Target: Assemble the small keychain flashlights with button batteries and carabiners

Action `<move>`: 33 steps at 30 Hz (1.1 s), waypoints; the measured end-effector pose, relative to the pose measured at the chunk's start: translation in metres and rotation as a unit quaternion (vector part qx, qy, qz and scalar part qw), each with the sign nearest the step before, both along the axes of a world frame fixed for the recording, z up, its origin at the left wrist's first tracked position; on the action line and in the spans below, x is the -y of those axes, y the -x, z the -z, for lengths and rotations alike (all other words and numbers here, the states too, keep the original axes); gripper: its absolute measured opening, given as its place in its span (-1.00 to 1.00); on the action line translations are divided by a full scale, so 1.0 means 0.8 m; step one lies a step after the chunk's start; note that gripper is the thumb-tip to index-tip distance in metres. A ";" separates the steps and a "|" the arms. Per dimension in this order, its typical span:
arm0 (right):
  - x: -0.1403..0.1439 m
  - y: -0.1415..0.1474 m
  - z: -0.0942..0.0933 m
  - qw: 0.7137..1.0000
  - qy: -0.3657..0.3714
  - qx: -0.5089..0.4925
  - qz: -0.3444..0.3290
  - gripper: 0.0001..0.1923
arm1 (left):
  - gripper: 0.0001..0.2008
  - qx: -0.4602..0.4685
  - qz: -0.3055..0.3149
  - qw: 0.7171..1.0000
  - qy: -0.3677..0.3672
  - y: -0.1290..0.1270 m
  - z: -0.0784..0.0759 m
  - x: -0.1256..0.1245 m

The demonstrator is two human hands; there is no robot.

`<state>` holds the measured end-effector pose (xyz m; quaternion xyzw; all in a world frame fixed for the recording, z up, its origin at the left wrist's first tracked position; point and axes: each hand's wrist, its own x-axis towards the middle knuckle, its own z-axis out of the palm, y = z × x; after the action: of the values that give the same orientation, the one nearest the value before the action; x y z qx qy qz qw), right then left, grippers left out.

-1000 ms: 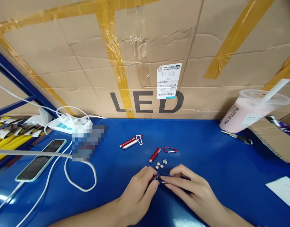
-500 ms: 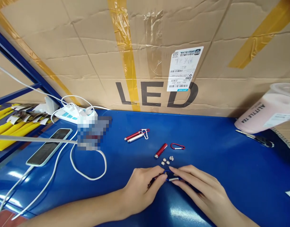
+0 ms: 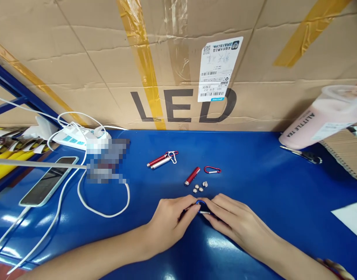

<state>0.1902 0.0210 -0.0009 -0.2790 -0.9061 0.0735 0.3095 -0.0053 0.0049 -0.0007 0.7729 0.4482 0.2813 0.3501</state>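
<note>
A blue carabiner [image 3: 200, 202] with a silver gate spans the gap between my hands, just above the table. My left hand [image 3: 174, 217] pinches its left end between thumb and forefinger; a small dark reddish piece shows inside that grip, mostly hidden. Thumb and fingers of my right hand [image 3: 235, 217] are closed on the carabiner's right end. Just beyond my fingertips lie several small silver button cells [image 3: 197, 186] and a round metal cap [image 3: 205, 184]. Behind them are a red mini flashlight tube [image 3: 192, 176] and a red carabiner [image 3: 212, 170].
Two mini flashlights [image 3: 161, 160], red and silver, lie farther back. At left are a phone [image 3: 48, 182], white cables and a power strip [image 3: 70, 138]. A pink drink cup [image 3: 318, 120], keys [image 3: 302, 154] and white paper [image 3: 350, 219] are at right. A large cardboard box [image 3: 93, 77] stands behind.
My right hand has come closer to my left, its fingers now closed further over the blue carabiner. The whole view has shifted a little; the loose parts stay put on the table.
</note>
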 end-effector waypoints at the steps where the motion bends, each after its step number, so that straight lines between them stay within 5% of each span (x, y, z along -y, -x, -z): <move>1: 0.000 0.000 0.001 1.000 -0.006 -0.001 0.003 -0.70 | -0.72 0.000 -0.002 1.000 0.002 0.000 0.000 0.000; 18: 0.004 0.005 0.003 0.992 0.108 -0.060 0.038 -0.71 | -0.74 -0.024 -0.006 0.999 -0.021 -0.005 0.005 0.000; 33: -0.001 -0.003 0.001 0.988 0.078 -0.118 0.054 -0.84 | -0.84 -0.068 0.040 0.997 -0.022 -0.002 -0.005 0.001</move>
<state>0.1924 0.0220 -0.0020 -0.3399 -0.8383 0.1594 0.3954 -0.0039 0.0038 0.0029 0.8150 0.4333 0.2239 0.3130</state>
